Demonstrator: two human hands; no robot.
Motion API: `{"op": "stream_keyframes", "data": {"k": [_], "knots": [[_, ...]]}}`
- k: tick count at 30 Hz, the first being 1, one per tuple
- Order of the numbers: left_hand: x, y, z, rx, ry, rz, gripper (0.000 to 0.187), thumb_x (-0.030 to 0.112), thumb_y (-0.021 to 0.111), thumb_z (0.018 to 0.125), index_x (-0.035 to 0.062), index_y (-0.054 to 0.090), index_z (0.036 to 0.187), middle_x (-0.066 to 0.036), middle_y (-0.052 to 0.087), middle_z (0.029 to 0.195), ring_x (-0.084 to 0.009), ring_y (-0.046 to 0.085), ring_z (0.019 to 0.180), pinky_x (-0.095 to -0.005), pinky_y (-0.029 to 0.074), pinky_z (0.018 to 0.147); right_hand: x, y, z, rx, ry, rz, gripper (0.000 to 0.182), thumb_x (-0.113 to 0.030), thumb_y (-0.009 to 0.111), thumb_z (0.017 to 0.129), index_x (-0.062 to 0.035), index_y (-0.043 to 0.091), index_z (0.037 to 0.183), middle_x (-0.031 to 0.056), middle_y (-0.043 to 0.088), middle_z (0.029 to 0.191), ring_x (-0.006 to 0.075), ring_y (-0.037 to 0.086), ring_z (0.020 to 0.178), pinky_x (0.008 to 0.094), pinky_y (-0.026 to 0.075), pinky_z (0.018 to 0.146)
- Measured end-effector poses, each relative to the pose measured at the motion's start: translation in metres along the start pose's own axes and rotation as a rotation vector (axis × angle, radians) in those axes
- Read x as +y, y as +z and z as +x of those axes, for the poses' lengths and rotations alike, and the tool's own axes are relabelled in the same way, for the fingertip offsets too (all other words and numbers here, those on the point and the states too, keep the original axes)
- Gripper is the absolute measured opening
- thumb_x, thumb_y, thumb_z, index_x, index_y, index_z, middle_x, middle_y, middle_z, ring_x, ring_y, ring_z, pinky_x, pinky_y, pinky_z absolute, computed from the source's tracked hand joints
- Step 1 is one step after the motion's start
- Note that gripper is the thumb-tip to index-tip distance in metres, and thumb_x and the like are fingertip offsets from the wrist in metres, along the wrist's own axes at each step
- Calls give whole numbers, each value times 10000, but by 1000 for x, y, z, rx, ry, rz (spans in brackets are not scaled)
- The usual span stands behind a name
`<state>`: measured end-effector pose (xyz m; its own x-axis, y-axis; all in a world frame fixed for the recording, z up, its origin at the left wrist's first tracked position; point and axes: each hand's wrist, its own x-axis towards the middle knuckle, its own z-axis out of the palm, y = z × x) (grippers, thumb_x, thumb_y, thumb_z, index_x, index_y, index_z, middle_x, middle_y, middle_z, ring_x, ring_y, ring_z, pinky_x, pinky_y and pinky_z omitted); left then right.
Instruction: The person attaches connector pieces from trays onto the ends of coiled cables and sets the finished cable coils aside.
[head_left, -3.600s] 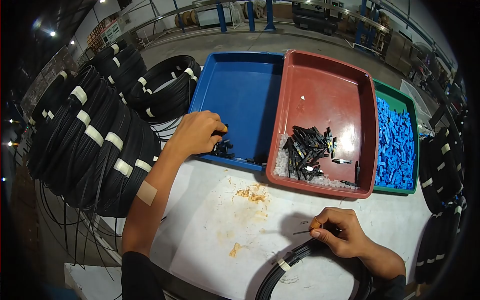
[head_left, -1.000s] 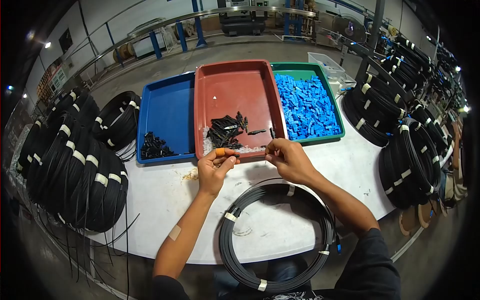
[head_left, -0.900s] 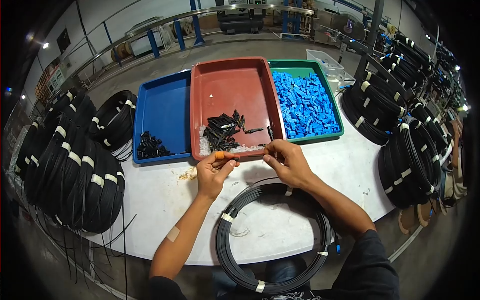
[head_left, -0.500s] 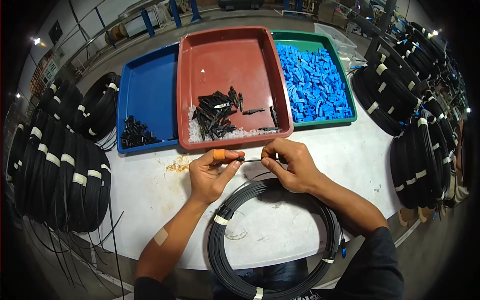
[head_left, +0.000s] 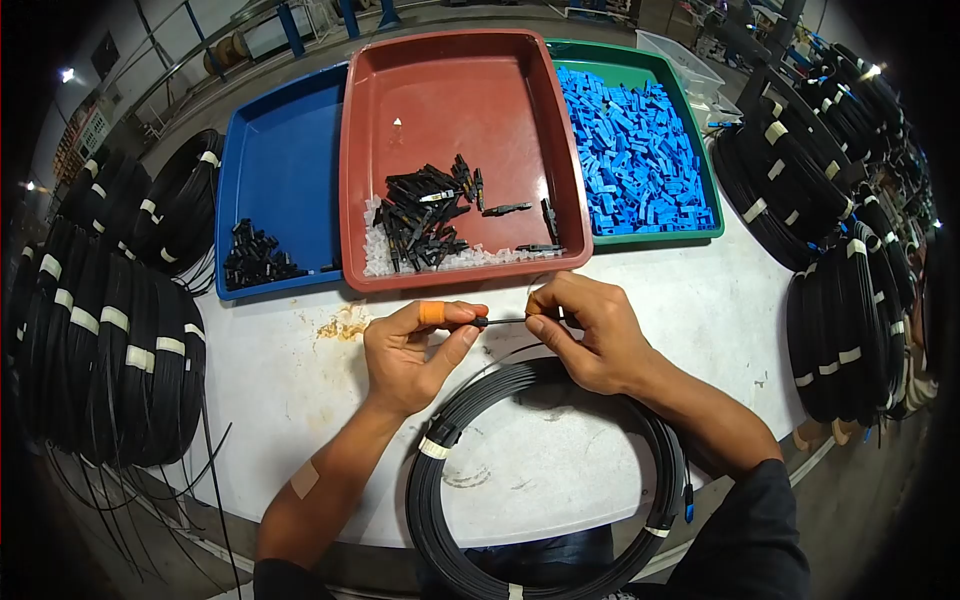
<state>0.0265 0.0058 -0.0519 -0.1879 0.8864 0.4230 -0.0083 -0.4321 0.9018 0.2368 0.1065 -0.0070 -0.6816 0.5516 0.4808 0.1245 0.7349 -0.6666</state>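
Over the near part of the table, my left hand point(head_left: 408, 358) pinches a small black cylindrical fitting point(head_left: 481, 321) between thumb and fingertips. An orange wrap covers one of its fingers. A short stretch of thin black cable point(head_left: 508, 320) runs from that fitting to my right hand point(head_left: 592, 335), whose thumb and fingers are closed on it. Below both hands lies a coil of black cable point(head_left: 424, 500), tied with white tape and overhanging the table's front edge. A blue connector point(head_left: 689, 503) hangs at the coil's right side. My fingers partly hide the fitting and cable.
Beyond my hands, a red tray point(head_left: 450, 90) holds black connector parts and translucent pieces. A blue tray point(head_left: 285, 150) with black fittings is at left, a green tray point(head_left: 640, 66) of blue connectors at right. Taped cable coils flank the white table point(head_left: 290, 400) at left point(head_left: 110, 350) and right point(head_left: 840, 340).
The camera view has shifted slightly. Both hands keep their pinches on the fitting and the cable, with hardly any change between them.
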Motion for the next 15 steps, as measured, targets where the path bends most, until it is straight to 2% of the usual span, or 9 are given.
{"op": "stream_keyframes", "data": {"k": [3, 5, 9, 12, 15], "knots": [[0, -1, 0, -15, 3, 22, 176, -73, 689, 889, -67, 664, 1063, -218, 720, 1096, -198, 706, 1010, -307, 570, 900, 0, 1, -1, 19, -49, -81, 59, -59, 705, 859, -32, 665, 893, 111, 661, 791, 265, 672, 645, 359, 508, 574], [0, -1, 0, -108, 94, 140, 196, -79, 693, 880, -74, 664, 1074, -218, 720, 1099, -223, 709, 1032, -333, 562, 923, 0, 2, -1, 16, -91, -122, 56, -56, 701, 855, -42, 662, 892, 99, 657, 793, 277, 668, 624, 367, 508, 551], [9, 6, 2, -113, 14, 221, 215, -86, 702, 868, -77, 667, 1080, -220, 722, 1091, -233, 711, 1030, -352, 554, 944, 3, 3, -2, 21, -104, -143, 67, -59, 704, 848, -47, 657, 894, 92, 647, 796, 291, 655, 615, 383, 502, 544], [9, 6, 0, 100, -2, 256, 192, -73, 727, 862, -72, 680, 1048, -187, 735, 1039, -214, 721, 975, -322, 571, 896, 3, 3, -2, 35, -129, -184, 83, -68, 712, 842, -53, 654, 899, 89, 636, 798, 298, 643, 605, 394, 494, 536], [7, 1, -2, 46, 21, 314, 176, -77, 720, 867, -70, 684, 1039, -164, 741, 998, -199, 724, 940, -309, 581, 866, 0, 3, -2, 27, -135, -221, 90, -75, 714, 844, -58, 655, 909, 84, 629, 802, 297, 641, 612, 399, 487, 535]]}}
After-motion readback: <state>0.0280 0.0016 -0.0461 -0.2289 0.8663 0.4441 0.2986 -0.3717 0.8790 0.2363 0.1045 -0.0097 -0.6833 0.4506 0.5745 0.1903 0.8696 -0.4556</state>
